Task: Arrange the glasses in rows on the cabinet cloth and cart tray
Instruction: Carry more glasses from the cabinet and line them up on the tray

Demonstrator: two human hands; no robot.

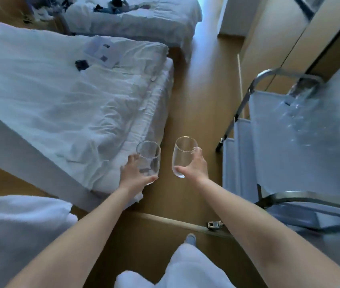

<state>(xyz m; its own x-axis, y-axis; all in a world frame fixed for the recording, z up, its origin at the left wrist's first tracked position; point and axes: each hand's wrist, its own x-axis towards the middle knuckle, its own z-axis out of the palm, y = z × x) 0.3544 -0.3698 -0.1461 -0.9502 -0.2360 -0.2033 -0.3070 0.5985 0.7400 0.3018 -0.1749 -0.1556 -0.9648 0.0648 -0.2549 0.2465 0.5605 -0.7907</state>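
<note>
Each hand carries one clear, empty drinking glass out in front of me over the wooden floor. My left hand (132,175) grips the left glass (149,156) low on its side, close to the bed's corner. My right hand (194,166) wraps the right glass (182,151) from the right. The cart tray (279,146) with a metal frame stands at the right, and a blurred cluster of glasses (298,107) sits on its far part. No cabinet cloth can be made out.
A white bed (65,104) fills the left, with papers and a small dark object on it; a second bed (136,19) lies beyond. Wooden wardrobe panels (279,44) line the right wall. A strip of wooden floor (198,96) runs between bed and cart.
</note>
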